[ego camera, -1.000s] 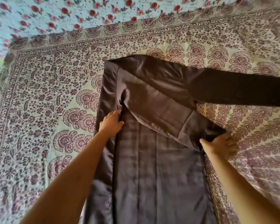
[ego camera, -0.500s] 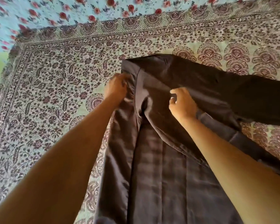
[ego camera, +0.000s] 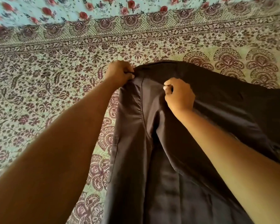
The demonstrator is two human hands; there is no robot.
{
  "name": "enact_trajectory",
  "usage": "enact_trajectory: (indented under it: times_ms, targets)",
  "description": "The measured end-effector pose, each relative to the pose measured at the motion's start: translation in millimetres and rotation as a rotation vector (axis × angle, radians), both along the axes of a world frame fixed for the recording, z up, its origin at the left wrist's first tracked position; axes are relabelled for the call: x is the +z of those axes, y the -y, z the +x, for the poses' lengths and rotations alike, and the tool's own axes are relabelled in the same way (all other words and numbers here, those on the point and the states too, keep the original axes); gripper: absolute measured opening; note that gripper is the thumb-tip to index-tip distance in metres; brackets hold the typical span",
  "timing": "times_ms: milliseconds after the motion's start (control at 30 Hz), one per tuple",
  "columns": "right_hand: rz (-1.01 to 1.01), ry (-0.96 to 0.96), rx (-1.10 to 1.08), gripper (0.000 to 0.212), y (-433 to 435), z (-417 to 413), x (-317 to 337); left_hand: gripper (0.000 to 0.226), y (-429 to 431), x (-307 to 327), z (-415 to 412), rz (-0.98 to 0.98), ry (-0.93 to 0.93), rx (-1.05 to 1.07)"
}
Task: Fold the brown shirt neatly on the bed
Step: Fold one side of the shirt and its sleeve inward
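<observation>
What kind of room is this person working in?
Most likely a bedroom at home. The brown shirt lies on a block-printed floral bedspread, with a rose-patterned sheet beyond it, and the left hand and right hand pinch the shirt's top edge.

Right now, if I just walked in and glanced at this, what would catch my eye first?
Probably the brown shirt, spread dark down the middle and right of the bed. Next, the two bare arms reaching in from below: the left hand pinches the shirt's far left corner, and the right hand pinches cloth just beside it. Under it all lies a busy purple-patterned bedspread, with a pale blue cloth with red flowers at the far edge.
</observation>
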State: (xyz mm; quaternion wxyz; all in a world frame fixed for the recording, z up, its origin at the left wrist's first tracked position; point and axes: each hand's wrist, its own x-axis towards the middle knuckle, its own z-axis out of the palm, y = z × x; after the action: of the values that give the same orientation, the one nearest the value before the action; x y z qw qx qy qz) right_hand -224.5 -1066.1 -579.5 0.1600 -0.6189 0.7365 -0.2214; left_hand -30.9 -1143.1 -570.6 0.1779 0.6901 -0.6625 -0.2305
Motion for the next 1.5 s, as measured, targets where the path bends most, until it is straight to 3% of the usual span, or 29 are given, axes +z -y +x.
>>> enact_trajectory:
  times_ms: [167, 233, 333, 400, 500, 567, 633, 800, 933, 1033, 1133, 1267, 1500]
  targets:
    - [-0.225, 0.131, 0.134, 0.032, -26.9, 7.4, -18.3, 0.025, -40.2, -10.9, -19.1, -0.254, 0.045, 0.209]
    - [-0.246, 0.101, 0.204, 0.042, -57.2, 7.0, -25.1, 0.03, -71.4, -20.2, -25.2, -0.36, 0.033, 0.121]
    - [-0.113, -0.002, 0.306, 0.061, -110.6, -1.4, -31.0, 0.049, -105.5, -43.3, -19.9, -0.132, 0.207, -0.165]
    - [-0.003, -0.147, 0.399, 0.076, -141.9, -13.6, -34.1, 0.054, -106.1, -50.1, -8.1, -0.011, 0.367, -0.231]
    - [0.109, -0.396, 0.487, 0.087, -170.8, -40.1, -35.9, 0.054, -87.7, -36.1, -2.1, 0.185, 0.425, -0.264]
    - [0.16, -0.448, 0.454, 0.087, -185.9, -58.1, -32.0, 0.054, -84.4, -19.1, -8.2, 0.272, 0.407, -0.253]
    - [0.196, -0.476, 0.404, 0.088, -198.0, -71.8, -28.3, 0.052, -103.0, -6.1, -19.6, 0.218, 0.352, -0.203]
    - [0.18, -0.463, 0.411, 0.077, -239.7, -75.6, -18.1, 0.061, -256.2, 6.2, -37.4, 0.078, 0.192, -0.112]
    - [0.178, -0.431, 0.431, 0.066, -280.2, -72.9, -13.0, 0.055, -393.8, -11.9, -28.1, 0.03, 0.277, -0.081]
    - [0.19, -0.382, 0.467, 0.063, -311.8, -58.3, -8.1, 0.055, -453.1, -23.9, -13.9, 0.114, 0.37, -0.098]
    - [0.206, -0.33, 0.629, 0.059, -351.7, -30.3, -5.5, 0.056, -471.2, -29.1, -6.6, 0.157, 0.42, -0.165]
    - [0.27, -0.229, 0.689, 0.058, -404.2, 6.3, 0.4, 0.057, -496.6, -25.9, 12.8, 0.168, 0.451, -0.307]
    - [0.291, -0.174, 0.708, 0.049, -477.3, 25.2, 10.4, 0.061, -656.4, -11.7, 49.5, 0.112, 0.453, -0.69]
